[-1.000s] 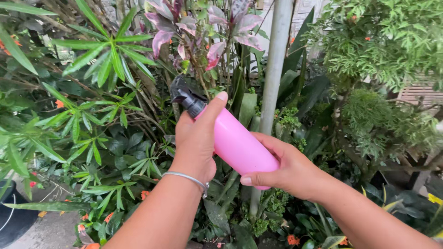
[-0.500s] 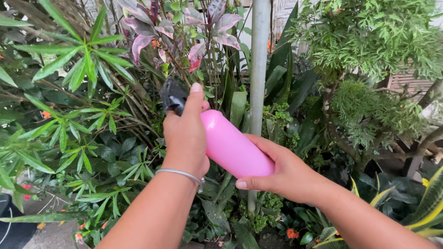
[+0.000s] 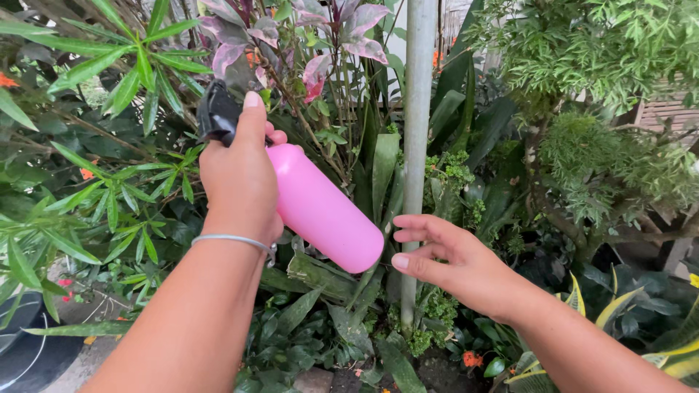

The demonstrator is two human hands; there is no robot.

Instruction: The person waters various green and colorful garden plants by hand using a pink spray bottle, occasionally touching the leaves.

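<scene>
My left hand [image 3: 239, 178] grips the neck of a pink spray bottle [image 3: 322, 209], one finger stretched up along its black trigger head [image 3: 215, 113]. The bottle is tilted, its nozzle aimed up and to the left into the plants, its base pointing down toward the right. A thin silver bracelet [image 3: 229, 239] circles my left wrist. My right hand [image 3: 451, 263] hovers just right of the bottle's base, fingers apart, holding nothing and a small gap away from the bottle.
A grey metal pole [image 3: 418, 131] stands upright behind the bottle. Dense green foliage surrounds it, with pink-purple leaves [image 3: 349, 29] at the top, feathery shrubs [image 3: 604, 51] at the right, and a black pot [image 3: 29, 349] at the lower left.
My right hand has let go of the bottle's base and drawn back to the right. My left hand has lifted the bottle up and to the left.
</scene>
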